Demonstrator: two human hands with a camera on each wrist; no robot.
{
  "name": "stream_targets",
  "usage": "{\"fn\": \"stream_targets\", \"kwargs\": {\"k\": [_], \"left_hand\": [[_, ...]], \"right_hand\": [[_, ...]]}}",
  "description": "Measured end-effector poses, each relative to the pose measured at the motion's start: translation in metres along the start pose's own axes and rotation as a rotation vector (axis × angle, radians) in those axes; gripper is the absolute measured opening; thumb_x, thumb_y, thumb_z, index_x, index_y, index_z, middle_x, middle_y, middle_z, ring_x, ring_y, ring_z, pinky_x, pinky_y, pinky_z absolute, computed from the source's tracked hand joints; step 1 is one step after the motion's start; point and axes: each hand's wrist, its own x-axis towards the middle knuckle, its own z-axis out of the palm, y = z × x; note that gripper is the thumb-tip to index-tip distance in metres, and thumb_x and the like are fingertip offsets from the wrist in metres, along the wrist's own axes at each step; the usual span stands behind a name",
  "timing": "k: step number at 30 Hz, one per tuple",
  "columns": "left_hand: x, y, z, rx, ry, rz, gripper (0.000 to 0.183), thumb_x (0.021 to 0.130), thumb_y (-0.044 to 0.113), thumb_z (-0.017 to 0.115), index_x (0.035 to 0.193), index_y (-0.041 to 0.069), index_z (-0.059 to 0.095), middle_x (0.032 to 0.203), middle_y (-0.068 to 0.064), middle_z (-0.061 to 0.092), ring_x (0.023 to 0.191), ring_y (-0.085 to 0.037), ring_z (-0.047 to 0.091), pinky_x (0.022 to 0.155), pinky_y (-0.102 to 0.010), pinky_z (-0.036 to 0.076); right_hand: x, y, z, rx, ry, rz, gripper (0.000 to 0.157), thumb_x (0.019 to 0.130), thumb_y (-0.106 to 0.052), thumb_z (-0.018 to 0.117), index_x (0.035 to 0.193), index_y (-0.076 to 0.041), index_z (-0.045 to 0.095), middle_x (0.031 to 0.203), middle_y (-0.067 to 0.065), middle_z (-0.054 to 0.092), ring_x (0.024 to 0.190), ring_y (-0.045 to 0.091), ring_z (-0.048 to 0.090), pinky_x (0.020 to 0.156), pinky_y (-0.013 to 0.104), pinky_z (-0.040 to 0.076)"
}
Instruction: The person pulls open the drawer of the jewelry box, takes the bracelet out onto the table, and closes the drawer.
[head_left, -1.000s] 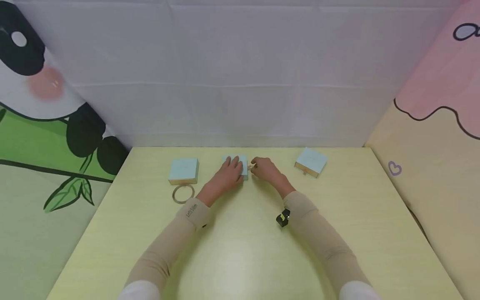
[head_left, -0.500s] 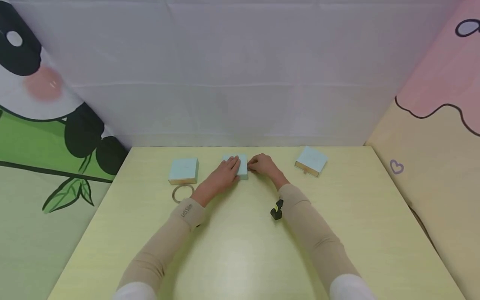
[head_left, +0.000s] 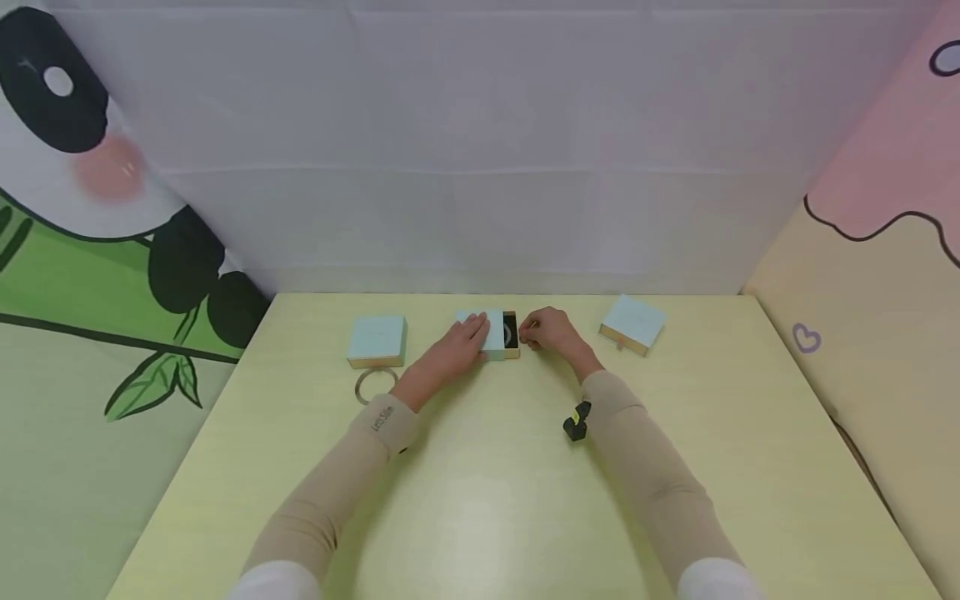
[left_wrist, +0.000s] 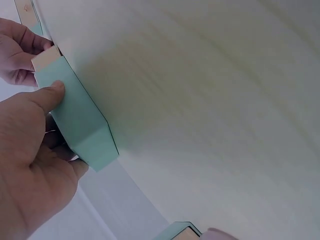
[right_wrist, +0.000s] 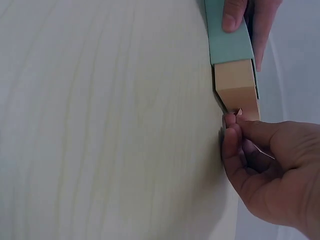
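Head view: a pale yellow table (head_left: 480, 508) is backed by a light cloth (head_left: 487, 150). Across it, two beige sleeves (head_left: 322, 492) are stretched. By the left hand (head_left: 459, 340), the middle box (head_left: 497, 335) is steadied near the table's far edge, the fingers laid across its top and the thumb pressed on its near side; much of the lid is hidden by them. By the right hand (head_left: 553, 331), whose fingers are curled in, a tab at the box's right end is pinched between thumb and fingertips. To the left a second light-blue box (head_left: 377, 337) is set apart; to the right a third box (head_left: 633, 322) is turned at an angle. From the middle box a drawer (right_wrist: 234, 75) is slid partly out, its dark inside exposed. A ring (head_left: 357, 387) is placed before the left box, near the left wrist. Beside the right cuff a black block (head_left: 576, 422) is seen. Smallest is the pinched tab (right_wrist: 239, 111), largely covered by the fingertips.
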Motion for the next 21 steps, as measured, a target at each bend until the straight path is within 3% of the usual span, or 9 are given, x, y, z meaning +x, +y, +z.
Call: {"fn": "stream_targets", "kwargs": {"k": [11,17,21], "left_hand": [[-0.001,0.002,0.001,-0.011,-0.009,-0.010,0.061,0.102,0.027,0.041,0.149,-0.003,0.017,0.156,-0.018,0.014,0.144,-0.032,0.014,0.115,-0.047,0.015],[-0.006,0.001,-0.003,-0.038,0.012,-0.020,0.061,0.102,0.024,0.044,0.148,-0.005,0.018,0.156,-0.020,0.015,0.143,-0.033,0.014,0.115,-0.047,0.015],[-0.003,0.003,0.000,-0.061,0.024,0.007,0.060,0.102,0.023,0.044,0.148,-0.006,0.018,0.155,-0.021,0.015,0.143,-0.034,0.015,0.115,-0.049,0.015]], "right_hand": [[-0.017,0.035,-0.031,-0.097,0.047,0.036,0.020,0.096,-0.010,0.055,0.106,0.000,0.068,0.086,0.011,0.070,0.074,0.020,0.066,0.066,0.029,0.052],[-0.022,0.032,-0.035,-0.092,0.024,0.031,0.021,0.096,-0.012,0.053,0.106,-0.001,0.068,0.088,0.010,0.070,0.077,0.020,0.066,0.068,0.030,0.052],[-0.022,0.029,-0.030,-0.102,0.048,0.033,0.020,0.095,-0.011,0.053,0.104,-0.002,0.068,0.088,0.009,0.070,0.077,0.019,0.065,0.069,0.030,0.051]]}}
